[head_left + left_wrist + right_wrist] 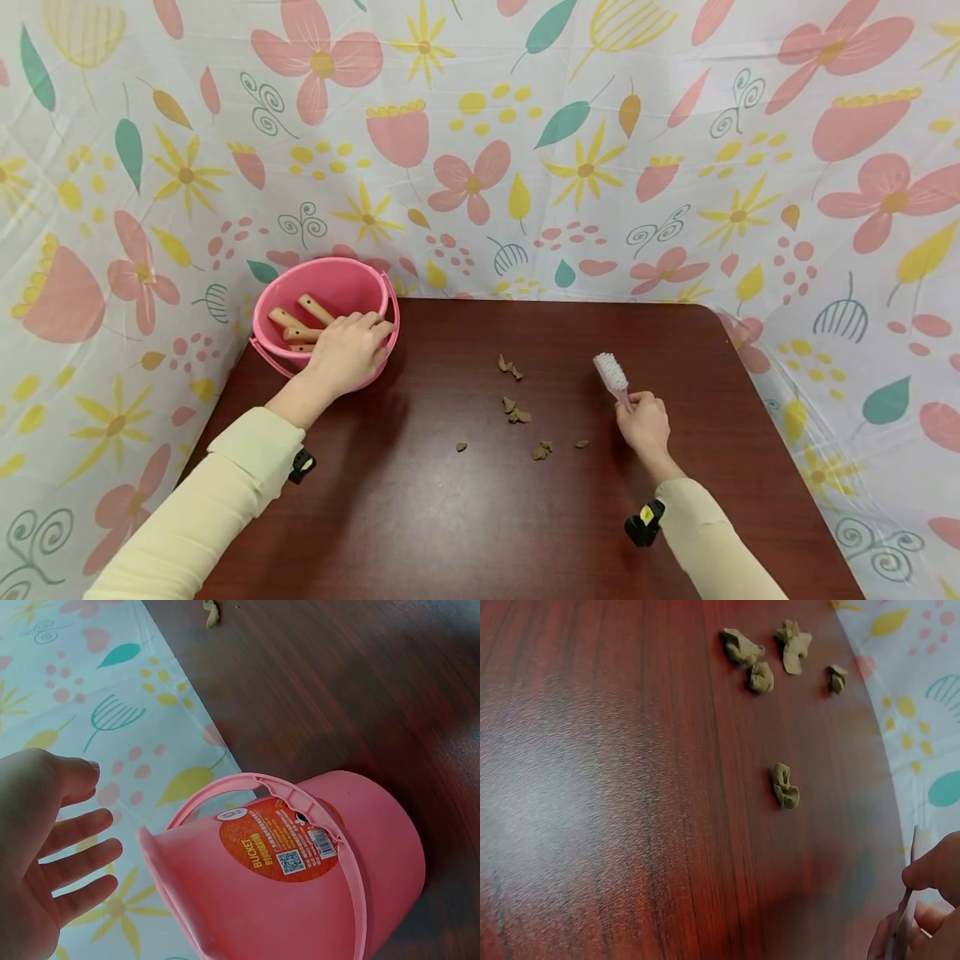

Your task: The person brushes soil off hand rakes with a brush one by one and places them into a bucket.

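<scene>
A pink bucket [337,279] stands at the table's back left corner, with several light wooden handles [316,309] inside; what they belong to is hidden. Over its near right rim is my left hand [348,350]. In the left wrist view that hand's fingers are spread and loosely bent, apart from the bucket [390,840] and holding nothing. My right hand [647,423] grips the handle of a scrub brush [611,373] at the right of the table, its white bristles facing up. Between the hands lie several crumpled brown bits [517,414], also in the right wrist view.
A dark wooden table [450,533] carries everything. Its back and side edges meet a flower-printed cloth [480,125] that hangs around it. The bucket's pink carrying handle [394,308] hangs down along the rim. Single brown bits [461,447] lie nearer the front.
</scene>
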